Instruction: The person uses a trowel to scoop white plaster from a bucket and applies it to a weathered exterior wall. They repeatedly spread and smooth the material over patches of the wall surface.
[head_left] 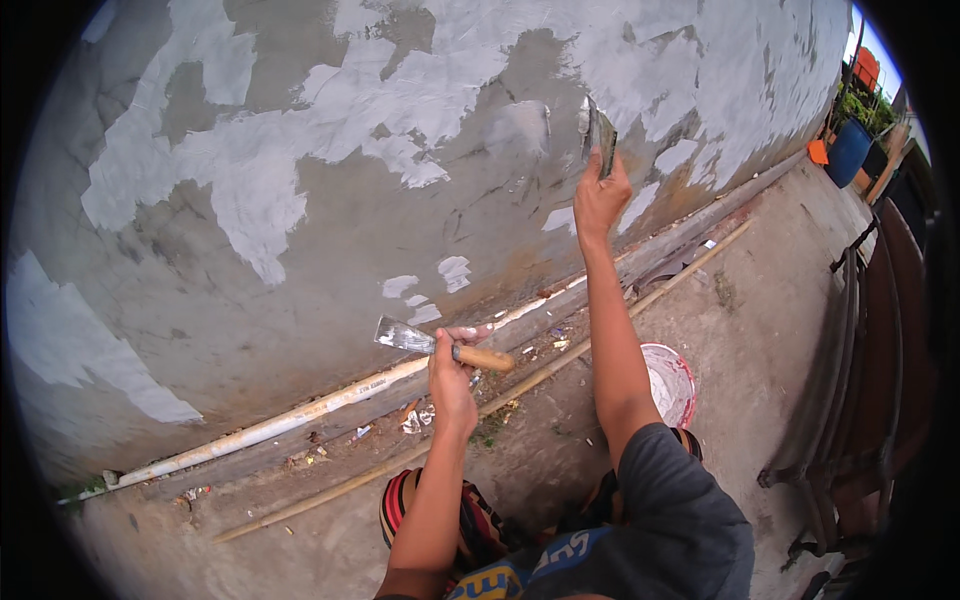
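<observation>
We see the right hand (602,195) up at the far right, its fingers closed on a flat blade (601,132) by the wall (340,225); we cannot tell if the blade touches it. The left hand (452,385), lower and to the left, has its fingers wrapped around a scraper (412,338), with some tips poking out past the handle.

We think too hard a push could scratch the white paste (255,155); a tilted blade could leave ridges; blobs could fall off the scraper if it tips; a step back to the right could bump the bucket (691,392).

The wall is grey and rough, with smooth, ragged white patches; the scraper has a thin, smeared metal end and a round wooden handle; the bucket is round, with white stuff inside; the pipe (330,402) is long, pale and dirty.
</observation>
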